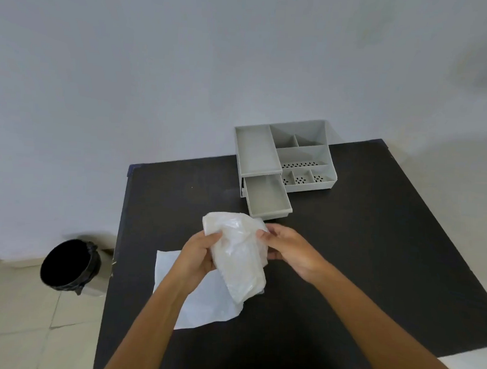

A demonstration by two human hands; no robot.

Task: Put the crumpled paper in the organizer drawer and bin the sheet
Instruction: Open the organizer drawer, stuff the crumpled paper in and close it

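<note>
Both hands hold a white crumpled paper [236, 252] above the middle of the black table [361, 248]. My left hand [201, 256] grips its left side and my right hand [286, 249] pinches its right edge. Under my hands a flat white sheet [203, 301] lies on the table, partly hidden by my left forearm. Just beyond the paper stands the grey organizer [287, 155], its lower drawer [267, 197] pulled open and empty.
A bin with a black liner [69, 265] stands on the tiled floor left of the table. A plain wall rises behind the table. The organizer's top has several empty compartments.
</note>
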